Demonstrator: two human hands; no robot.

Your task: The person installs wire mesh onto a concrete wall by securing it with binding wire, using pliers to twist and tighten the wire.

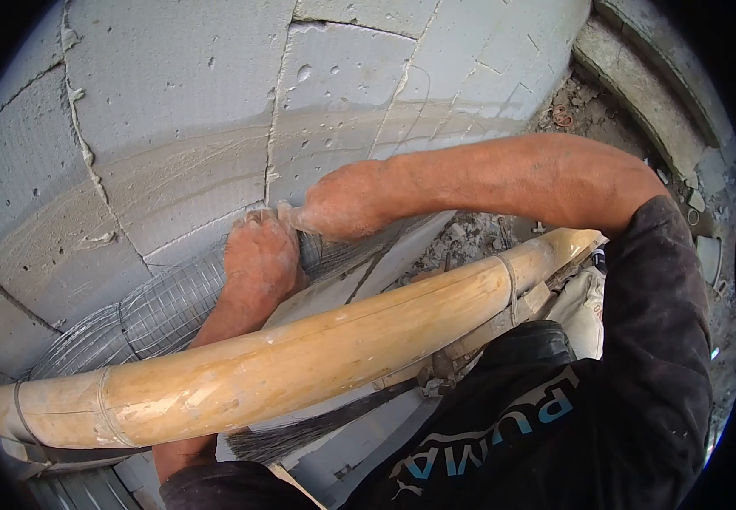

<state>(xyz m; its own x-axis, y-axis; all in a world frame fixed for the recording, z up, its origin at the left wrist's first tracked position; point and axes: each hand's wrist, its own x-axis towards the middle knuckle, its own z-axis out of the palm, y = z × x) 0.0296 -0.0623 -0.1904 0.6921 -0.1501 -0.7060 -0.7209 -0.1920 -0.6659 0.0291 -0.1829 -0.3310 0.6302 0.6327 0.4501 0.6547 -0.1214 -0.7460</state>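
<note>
My left hand (261, 255) is closed in front of the grey block wall (206, 93), its forearm reaching up from under a thick yellowish pole (317, 353). Almost touching it, my right hand (346, 200) is also closed, with the right arm passing over the pole's far end. The fingers of both meet close to the wall, and whatever is between them is too small or hidden to make out. Just below the hands, a roll of wire mesh (172, 310) lies along the foot of the wall, partly covered by my left forearm.
Wire ties circle the pole in several places. A bundle of thin dark wires (317, 429) lies beneath it. At right are rubble (470, 242), a whitish sack (582, 310) and a curved concrete edge (644, 102). A thin wire (427, 89) loops against the wall.
</note>
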